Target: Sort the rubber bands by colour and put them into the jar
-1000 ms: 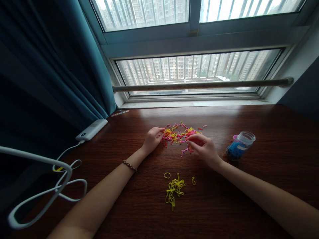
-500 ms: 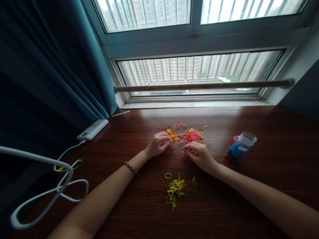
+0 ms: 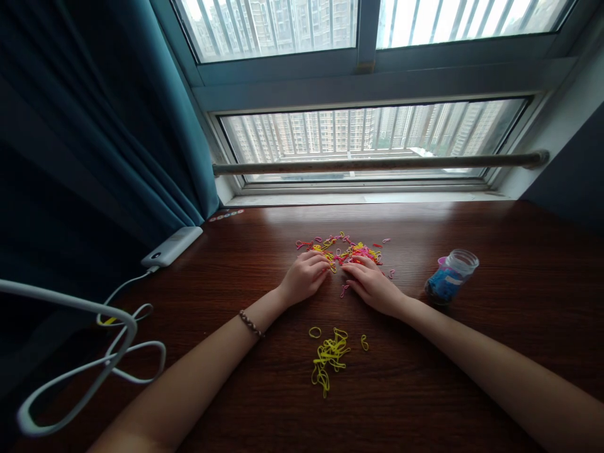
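Note:
A loose pile of small pink, red and yellow rubber bands (image 3: 346, 253) lies on the dark wooden table. My left hand (image 3: 306, 277) is at the pile's left side, fingertips touching yellow bands; what its closed fingers hold, if anything, is too small to make out. Over the pile's near right edge rests my right hand (image 3: 372, 283), its fingers apart and covering some bands. A single pink band (image 3: 344, 290) lies just below its fingertips. Nearer to me sits a separate heap of yellow bands (image 3: 330, 352), with one yellow loop on either side.
A clear open jar (image 3: 446, 280) with blue contents stands on the table (image 3: 509, 327) at the right. At the left are a white power bank (image 3: 172, 246) and its looped white cable (image 3: 127, 336). A metal rail (image 3: 377, 165) crosses the window behind.
My right hand has spread its fingers and moved up onto the pile's edge. My left hand has shifted slightly right and over more of the yellow bands. The whole view has shifted a little.

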Tool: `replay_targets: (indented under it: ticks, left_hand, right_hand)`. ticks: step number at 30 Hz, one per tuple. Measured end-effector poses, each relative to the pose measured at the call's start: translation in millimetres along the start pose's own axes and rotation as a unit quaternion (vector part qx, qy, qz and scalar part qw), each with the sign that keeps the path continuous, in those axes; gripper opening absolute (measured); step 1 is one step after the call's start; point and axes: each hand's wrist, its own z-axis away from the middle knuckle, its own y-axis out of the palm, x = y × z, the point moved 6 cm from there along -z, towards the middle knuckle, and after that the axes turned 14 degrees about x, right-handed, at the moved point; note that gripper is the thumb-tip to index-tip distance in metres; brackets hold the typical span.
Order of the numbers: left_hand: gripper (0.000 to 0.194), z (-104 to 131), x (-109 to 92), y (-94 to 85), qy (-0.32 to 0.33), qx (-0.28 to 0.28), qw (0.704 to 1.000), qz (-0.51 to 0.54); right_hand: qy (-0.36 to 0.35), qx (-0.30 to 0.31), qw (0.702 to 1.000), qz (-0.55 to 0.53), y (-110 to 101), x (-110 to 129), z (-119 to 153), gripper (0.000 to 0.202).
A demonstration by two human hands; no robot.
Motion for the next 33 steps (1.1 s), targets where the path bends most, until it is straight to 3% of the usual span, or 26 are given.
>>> replay_targets:
  ticks: [5, 10, 19, 24, 29, 33]
  left_hand:
    - [0.02, -1.7, 1.3, 6.5, 0.024, 0.039, 0.999, -0.001]
    - [0.027, -1.9, -1.6, 11.5, 0.037, 0.081, 0.996, -0.021]
    - [0.023, -1.3, 0.7, 11.3, 0.036, 0.06, 0.997, -0.028]
    - [0.024, -2.0, -2.4, 13.8, 0.058, 0.092, 0.994, -0.031]
    - [0.027, -1.7, -0.8, 14.7, 0.057, 0.081, 0.995, -0.025]
    - [0.024, -0.5, 3.2, 8.3, 0.042, 0.018, 0.998, 0.038]
  right_hand:
    - [0.001, -0.045, 0.999, -0.005, -3.6, -5.0, 1.1, 0.021]
    - [0.032, -0.056, 0.998, 0.002, -3.5, -8.9, 1.7, 0.025]
    - [0.046, -0.117, 0.99, -0.067, -17.1, -15.0, 1.8, 0.028]
    - [0.071, -0.073, 0.995, -0.017, -8.3, -14.1, 3.0, 0.02]
    - [0.08, -0.062, 0.995, 0.026, -3.4, -13.3, 4.2, 0.021]
    - [0.06, -0.08, 0.995, 0.017, -6.6, -12.1, 2.8, 0.023]
